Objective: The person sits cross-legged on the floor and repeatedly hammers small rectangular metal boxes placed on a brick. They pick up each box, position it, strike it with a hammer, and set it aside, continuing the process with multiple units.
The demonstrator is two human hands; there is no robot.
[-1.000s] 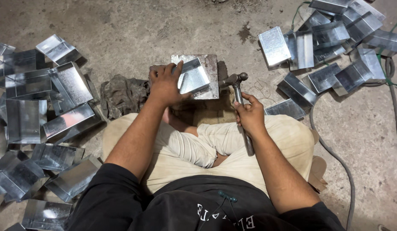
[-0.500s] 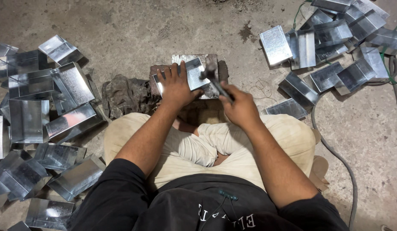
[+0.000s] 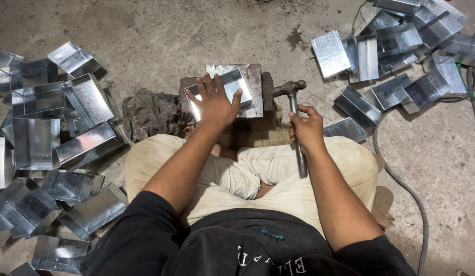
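Shiny folded metal sheet (image 3: 228,88), left hand (image 3: 215,105) fingers spread, right hand (image 3: 306,128) gripping hammer (image 3: 293,120), perhaps steel.

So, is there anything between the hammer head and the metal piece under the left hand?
Nothing visible. The hammer in the right hand is raised just right of the block, and the gap to the metal piece is open. Only the left hand lies on that piece, covering its left and middle part.

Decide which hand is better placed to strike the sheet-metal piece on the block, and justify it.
The right hand: it grips the hammer raised beside the block, while the left hand lies flat on the metal piece.
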